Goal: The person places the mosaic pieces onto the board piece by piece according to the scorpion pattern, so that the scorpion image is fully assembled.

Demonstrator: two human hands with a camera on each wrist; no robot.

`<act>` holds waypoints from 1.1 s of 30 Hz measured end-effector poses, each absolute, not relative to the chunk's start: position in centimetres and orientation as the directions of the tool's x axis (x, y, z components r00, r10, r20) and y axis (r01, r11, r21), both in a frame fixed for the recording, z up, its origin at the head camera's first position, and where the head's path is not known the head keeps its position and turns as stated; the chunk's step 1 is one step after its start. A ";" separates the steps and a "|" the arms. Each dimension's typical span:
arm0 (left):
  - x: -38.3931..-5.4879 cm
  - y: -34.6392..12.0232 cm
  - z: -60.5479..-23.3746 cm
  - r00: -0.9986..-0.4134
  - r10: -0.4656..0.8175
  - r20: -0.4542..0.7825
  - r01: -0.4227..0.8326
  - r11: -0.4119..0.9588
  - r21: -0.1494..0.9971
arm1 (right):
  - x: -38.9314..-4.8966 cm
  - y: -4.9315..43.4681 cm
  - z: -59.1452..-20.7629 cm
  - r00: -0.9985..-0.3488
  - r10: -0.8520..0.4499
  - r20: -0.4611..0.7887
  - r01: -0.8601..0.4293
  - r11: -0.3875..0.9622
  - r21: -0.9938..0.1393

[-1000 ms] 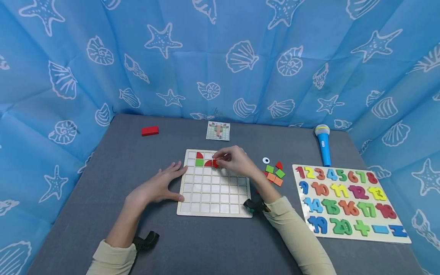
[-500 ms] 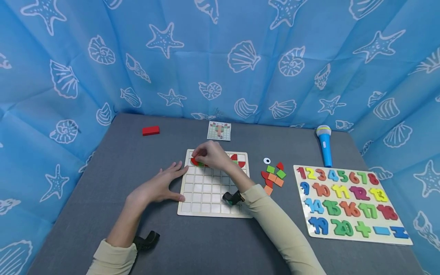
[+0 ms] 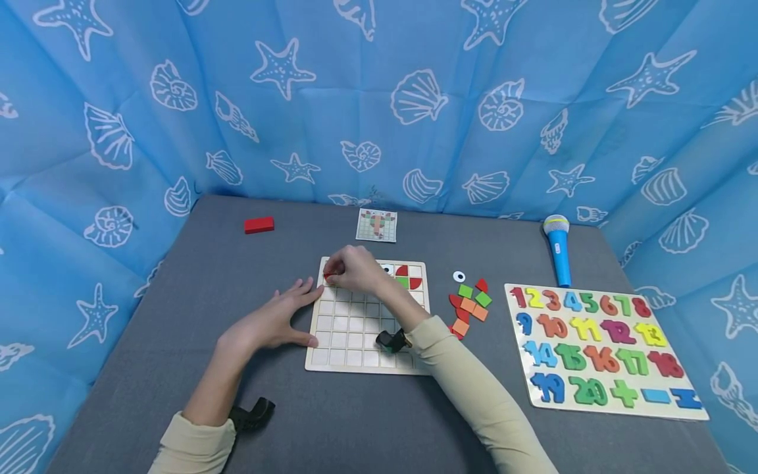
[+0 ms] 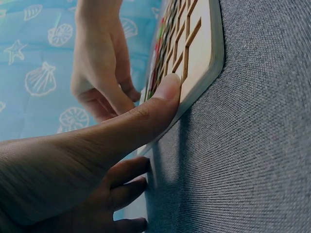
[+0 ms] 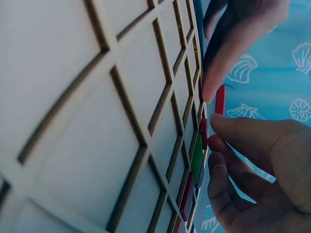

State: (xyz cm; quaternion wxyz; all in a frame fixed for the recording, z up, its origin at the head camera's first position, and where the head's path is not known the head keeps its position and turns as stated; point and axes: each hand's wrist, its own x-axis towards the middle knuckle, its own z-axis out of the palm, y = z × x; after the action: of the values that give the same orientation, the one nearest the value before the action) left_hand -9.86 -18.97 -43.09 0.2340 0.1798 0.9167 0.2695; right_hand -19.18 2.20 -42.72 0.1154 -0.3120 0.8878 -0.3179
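Observation:
My left hand [image 3: 275, 319] lies beside the wooden grid board [image 3: 355, 341], fingers spread. In the left wrist view its thumb [image 4: 167, 87] rests on the board's rim. My right hand [image 3: 355, 268] reaches across the board to its upper left corner and pinches a red quarter-circle tile [image 3: 328, 277]. In the right wrist view the red tile [image 5: 203, 132] shows at its fingertips, right by a green tile [image 5: 196, 158]. Toward the board's upper right sit an eye tile [image 3: 388, 268], red quarter-circles [image 3: 416, 283] and a green square [image 3: 403, 282]. The right hand hides the squares between.
Loose tiles lie right of the board, among them an eye tile [image 3: 458, 276], green squares [image 3: 482, 299] and orange squares [image 3: 467, 305]. Behind stands a pattern card [image 3: 376, 225]. A red block [image 3: 259, 225], a toy microphone [image 3: 557, 250] and a number board [image 3: 616, 407] surround the work.
My right hand has moved left across the board, from its upper middle to its upper left corner, with a red tile at its fingertips. The left hand has stayed put.

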 end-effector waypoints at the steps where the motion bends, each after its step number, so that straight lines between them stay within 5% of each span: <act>1: -9.9 -19.0 -43.1 -0.825 0.456 -0.333 0.202 0.788 0.581 | -19.1 2.1 -42.8 -0.777 -0.630 -0.009 -0.484 0.605 -0.632; 13: -9.8 -19.5 -43.2 -0.817 0.494 -0.298 0.218 0.743 0.633 | -18.7 1.7 -42.8 -0.775 -0.632 -0.019 -0.495 0.625 -0.604; 25: -11.2 -20.6 -47.6 -0.832 0.480 -0.278 0.236 0.759 0.607 | -18.3 2.6 -42.6 -0.804 -0.594 -0.013 -0.465 0.643 -0.609; 33: -10.2 -19.7 -44.3 -0.820 0.485 -0.304 0.221 0.758 0.613 | -17.7 6.6 -41.6 -0.816 -0.578 0.014 -0.420 0.577 -0.701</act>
State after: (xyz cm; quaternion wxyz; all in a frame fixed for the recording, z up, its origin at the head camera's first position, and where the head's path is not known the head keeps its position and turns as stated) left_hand -10.24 -19.69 -44.26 0.2289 0.1941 0.9093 0.2883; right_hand -17.71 6.64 -41.61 0.1085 -0.2831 0.8812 -0.3628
